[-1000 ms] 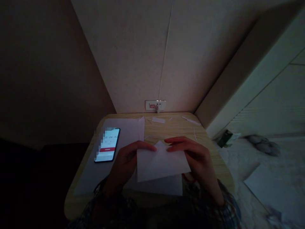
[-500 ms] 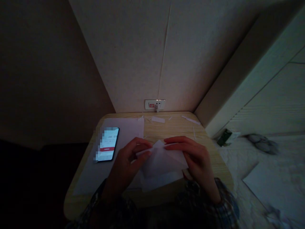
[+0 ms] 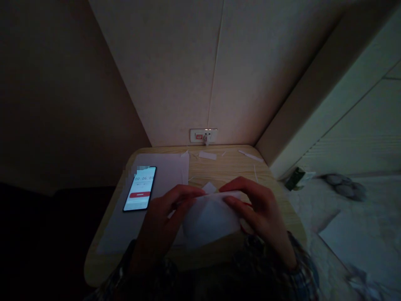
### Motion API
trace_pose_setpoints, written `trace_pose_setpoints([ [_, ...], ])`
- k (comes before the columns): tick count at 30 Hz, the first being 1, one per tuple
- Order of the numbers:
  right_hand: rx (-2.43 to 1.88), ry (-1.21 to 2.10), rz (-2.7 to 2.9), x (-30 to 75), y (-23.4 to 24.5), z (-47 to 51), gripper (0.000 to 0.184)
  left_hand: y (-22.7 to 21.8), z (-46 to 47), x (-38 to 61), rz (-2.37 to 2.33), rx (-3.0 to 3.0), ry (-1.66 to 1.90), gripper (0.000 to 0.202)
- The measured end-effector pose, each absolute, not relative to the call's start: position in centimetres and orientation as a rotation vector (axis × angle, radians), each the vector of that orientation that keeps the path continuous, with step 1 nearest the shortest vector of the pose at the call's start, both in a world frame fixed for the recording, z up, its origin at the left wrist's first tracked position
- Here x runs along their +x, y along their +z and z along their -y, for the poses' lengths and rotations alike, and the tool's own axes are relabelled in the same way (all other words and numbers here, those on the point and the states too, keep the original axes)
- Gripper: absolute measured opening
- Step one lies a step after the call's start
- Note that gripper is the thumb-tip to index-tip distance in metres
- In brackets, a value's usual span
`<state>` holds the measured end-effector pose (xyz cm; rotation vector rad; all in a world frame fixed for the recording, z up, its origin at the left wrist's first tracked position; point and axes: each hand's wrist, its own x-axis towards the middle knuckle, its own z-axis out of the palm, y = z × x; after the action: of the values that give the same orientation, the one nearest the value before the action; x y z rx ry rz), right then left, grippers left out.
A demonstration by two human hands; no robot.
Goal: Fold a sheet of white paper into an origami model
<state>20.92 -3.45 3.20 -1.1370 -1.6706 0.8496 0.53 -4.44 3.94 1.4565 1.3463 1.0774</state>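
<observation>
- The right hand (image 3: pixel 258 205) has changed its hold: its thumb now lies on the near face of the white paper (image 3: pixel 213 221), with the fingers behind the upper edge, so it pinches the paper.
- The left hand (image 3: pixel 167 211) pinches the upper edge from its own side, thumb in front; its thumb came round to the near face a little earlier.
- The paper is between the two hands, over the near part of the table (image 3: pixel 285 213). It looked flat a second ago; now it bows and slopes down toward the person.
- A small paper tip (image 3: pixel 209 187) shows beyond the upper edge, between the hands.
- With both thumbs in front, the upper edge seems under firmer control from both sides, while the lower edge is left free.
- The light is dim, so whether a crease is forming cannot be told.
- The phone (image 3: pixel 140 190) stays on the large sheet (image 3: pixel 171 175), left of the hands.
</observation>
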Motion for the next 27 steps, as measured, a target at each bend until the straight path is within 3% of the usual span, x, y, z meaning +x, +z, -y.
trace_pose_setpoints([
  [7, -1.122, 0.850, 1.657, 20.6, 3.6, 3.4, 0.009, 4.4, 4.8, 0.6, -1.227, 1.461, 0.982, 0.014],
  [20, -1.199, 1.056, 1.334, 20.6, 3.0, 3.2, 0.010, 3.5, 4.9, -2.8, -1.021, 1.833, 0.822, 0.067],
  [22, -1.219, 1.064, 1.298, 20.6, 2.8, 3.1, 0.012, 3.7, 4.9, -3.2, -1.001, 1.836, 0.853, 0.065],
  [27, -1.250, 1.090, 1.258, 20.6, 2.4, 3.3, 0.015, 3.5, 5.2, -2.5, -1.178, 1.885, 1.079, 0.038],
])
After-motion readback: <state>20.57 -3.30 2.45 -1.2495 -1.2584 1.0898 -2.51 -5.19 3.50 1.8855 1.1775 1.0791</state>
